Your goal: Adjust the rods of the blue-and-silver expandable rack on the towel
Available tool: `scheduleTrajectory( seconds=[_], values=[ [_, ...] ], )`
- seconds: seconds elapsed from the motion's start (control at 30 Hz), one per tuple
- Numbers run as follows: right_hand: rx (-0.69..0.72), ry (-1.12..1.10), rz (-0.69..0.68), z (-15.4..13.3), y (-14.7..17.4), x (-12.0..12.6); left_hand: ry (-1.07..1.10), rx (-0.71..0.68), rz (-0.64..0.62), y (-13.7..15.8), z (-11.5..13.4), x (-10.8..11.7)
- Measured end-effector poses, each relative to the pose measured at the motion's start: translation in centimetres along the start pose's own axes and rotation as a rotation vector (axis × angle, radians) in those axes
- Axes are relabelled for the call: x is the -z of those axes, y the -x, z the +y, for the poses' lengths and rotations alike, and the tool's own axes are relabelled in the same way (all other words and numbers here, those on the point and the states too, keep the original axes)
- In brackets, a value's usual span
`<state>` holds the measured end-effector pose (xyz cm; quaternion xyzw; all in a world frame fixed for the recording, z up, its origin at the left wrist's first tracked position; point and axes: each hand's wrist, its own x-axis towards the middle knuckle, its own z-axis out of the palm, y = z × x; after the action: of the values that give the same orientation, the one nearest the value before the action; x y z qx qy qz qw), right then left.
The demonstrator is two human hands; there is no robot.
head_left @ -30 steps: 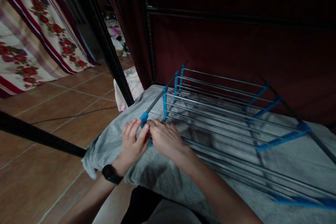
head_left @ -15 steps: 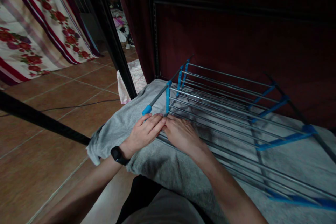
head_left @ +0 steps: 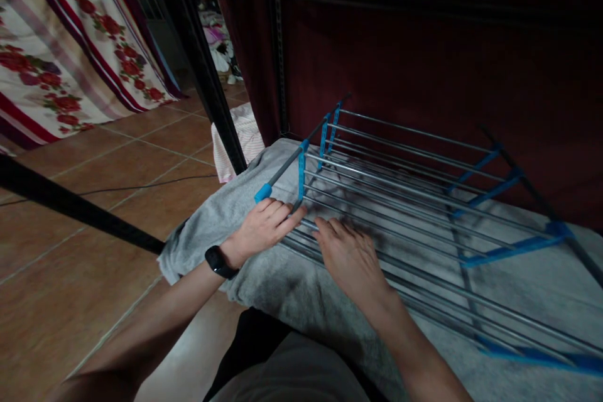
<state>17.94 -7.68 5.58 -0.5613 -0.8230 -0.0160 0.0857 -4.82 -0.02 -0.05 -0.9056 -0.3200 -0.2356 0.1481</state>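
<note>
A folding clothes drying rack (head_left: 377, 173) with thin metal bars and blue plastic joints lies on a grey blanket (head_left: 282, 276). My left hand (head_left: 268, 224), wearing a black watch (head_left: 220, 262) on the wrist, is bent over the rack's near left end, just below a blue end cap (head_left: 262, 193). Its fingers curl over the frame there, and the part under them is hidden. To its right, my right hand (head_left: 348, 250) lies over the near bars, palm down, fingers extended. A small gap separates the two hands.
Black metal posts (head_left: 207, 69) and a low black bar (head_left: 85, 210) frame the left side. Behind the rack hangs a dark red curtain (head_left: 400, 69). A floral curtain (head_left: 70, 56), a striped cloth (head_left: 238, 138) and a cable (head_left: 146, 188) are by the tiled floor (head_left: 70, 301).
My right hand has drawn away from my left, moving right and slightly down along the bars. The left hand stays at the rack's end, its fingers more bent.
</note>
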Motion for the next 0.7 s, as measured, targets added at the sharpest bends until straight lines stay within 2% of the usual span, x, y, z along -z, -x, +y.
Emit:
scheduleTrajectory(
  seconds=[0.2, 0.33, 0.5, 0.6, 0.7],
  values=[
    [-0.018, 0.004, 0.081, 0.4, 0.9, -0.2, -0.031, -0.012, -0.064, -0.3, 0.1, 0.2],
    [-0.022, 0.032, 0.179, 1.3, 2.5, -0.7, -0.027, 0.002, -0.059, -0.7, 0.1, 0.3],
    [-0.066, 0.062, 0.31, 3.0, 4.8, -1.7, -0.021, -0.084, 0.101, -1.0, 0.2, -0.2],
    [-0.053, 0.074, 0.338, 3.6, 5.6, -2.2, -0.066, -0.187, 0.221, -1.1, 0.1, -0.6],
    [-0.04, 0.068, 0.342, 3.8, 5.6, -2.3, -0.175, -0.234, 0.256, -1.2, 0.0, -0.8]
  ],
)
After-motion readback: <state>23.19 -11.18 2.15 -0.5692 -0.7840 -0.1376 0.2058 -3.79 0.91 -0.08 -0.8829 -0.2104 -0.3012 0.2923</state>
